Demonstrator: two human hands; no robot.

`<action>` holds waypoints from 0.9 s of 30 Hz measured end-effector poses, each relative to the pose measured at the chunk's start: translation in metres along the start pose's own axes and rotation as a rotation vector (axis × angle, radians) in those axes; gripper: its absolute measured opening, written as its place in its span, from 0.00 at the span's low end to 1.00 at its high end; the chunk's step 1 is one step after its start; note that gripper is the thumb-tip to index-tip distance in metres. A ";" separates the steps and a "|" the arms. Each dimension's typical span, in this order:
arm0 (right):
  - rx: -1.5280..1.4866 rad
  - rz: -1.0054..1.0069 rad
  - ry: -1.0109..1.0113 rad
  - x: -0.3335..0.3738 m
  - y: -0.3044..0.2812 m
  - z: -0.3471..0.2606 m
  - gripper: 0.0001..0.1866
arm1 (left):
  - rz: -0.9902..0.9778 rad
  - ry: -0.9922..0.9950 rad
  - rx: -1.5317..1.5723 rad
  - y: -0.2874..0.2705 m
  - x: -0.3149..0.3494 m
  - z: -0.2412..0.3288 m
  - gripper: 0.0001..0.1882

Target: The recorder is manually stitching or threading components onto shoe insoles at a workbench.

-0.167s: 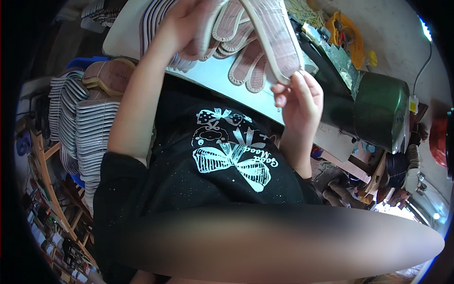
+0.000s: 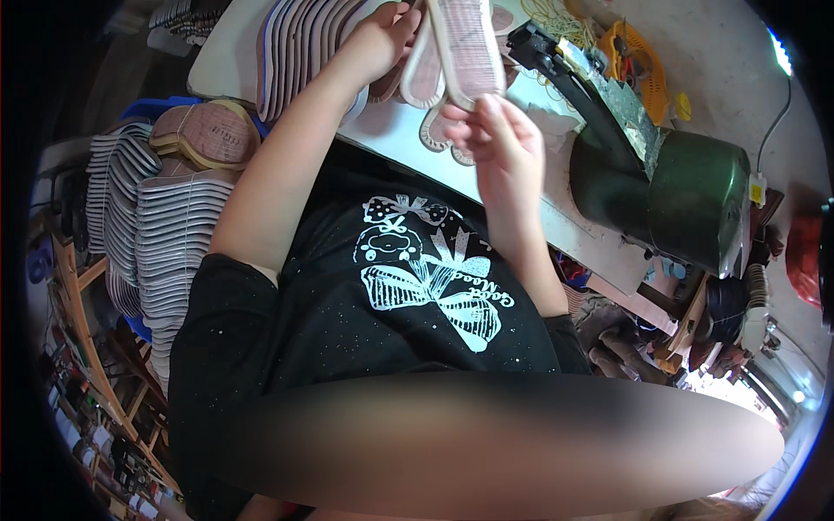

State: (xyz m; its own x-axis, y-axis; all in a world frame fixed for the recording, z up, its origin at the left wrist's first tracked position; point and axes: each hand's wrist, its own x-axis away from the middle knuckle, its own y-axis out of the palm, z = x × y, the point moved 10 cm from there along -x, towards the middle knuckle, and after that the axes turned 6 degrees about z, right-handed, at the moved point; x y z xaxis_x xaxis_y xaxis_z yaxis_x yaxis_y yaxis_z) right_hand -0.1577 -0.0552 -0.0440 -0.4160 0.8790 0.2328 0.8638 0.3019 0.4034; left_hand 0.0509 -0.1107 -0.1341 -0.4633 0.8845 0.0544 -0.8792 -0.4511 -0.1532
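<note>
My right hand (image 2: pixel 506 143) pinches the near end of a pink insole (image 2: pixel 473 52) with cream edging, held up over the white table. The insole's far end runs out of the picture. My left hand (image 2: pixel 382 43) is closed, with fingers curled at the edge of another pink insole (image 2: pixel 423 80) beside it; part of its grip is hidden. More edged insoles (image 2: pixel 434 130) lie on the table behind my right hand, partly covered. Left of my left hand, a row of insoles (image 2: pixel 300 61) leans in overlapping layers.
The white table (image 2: pixel 226 52) ends close to my body. At the right stands a dark green machine (image 2: pixel 699 200) with a black arm reaching over the table. An orange basket (image 2: pixel 656 82) sits behind it. Tied stacks of insoles (image 2: pixel 178 234) rise at my left.
My right hand has moved left and slightly up, bringing the insole more upright. My left hand has shifted right and its fingers now show. The machine's black arm is more exposed.
</note>
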 end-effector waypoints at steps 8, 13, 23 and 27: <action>0.016 0.046 0.079 -0.028 -0.001 0.059 0.14 | 0.111 0.189 -0.413 -0.020 0.043 0.042 0.16; 0.150 -0.014 0.231 -0.042 -0.005 0.084 0.13 | 0.087 0.127 -0.415 -0.016 0.034 0.023 0.17; 0.741 -0.295 0.314 -0.006 -0.039 0.107 0.12 | 0.039 0.374 -1.201 -0.022 0.070 0.057 0.14; 0.795 -0.380 0.357 0.011 -0.040 0.117 0.13 | -0.016 0.520 -1.330 -0.007 0.084 0.068 0.09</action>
State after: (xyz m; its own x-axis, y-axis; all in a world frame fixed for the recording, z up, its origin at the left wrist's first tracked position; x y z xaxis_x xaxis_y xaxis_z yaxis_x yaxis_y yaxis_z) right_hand -0.1639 -0.0149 -0.1614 -0.6576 0.5453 0.5198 0.5386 0.8227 -0.1817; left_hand 0.0105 -0.0419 -0.0620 -0.1062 0.9619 -0.2521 0.0077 -0.2527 -0.9675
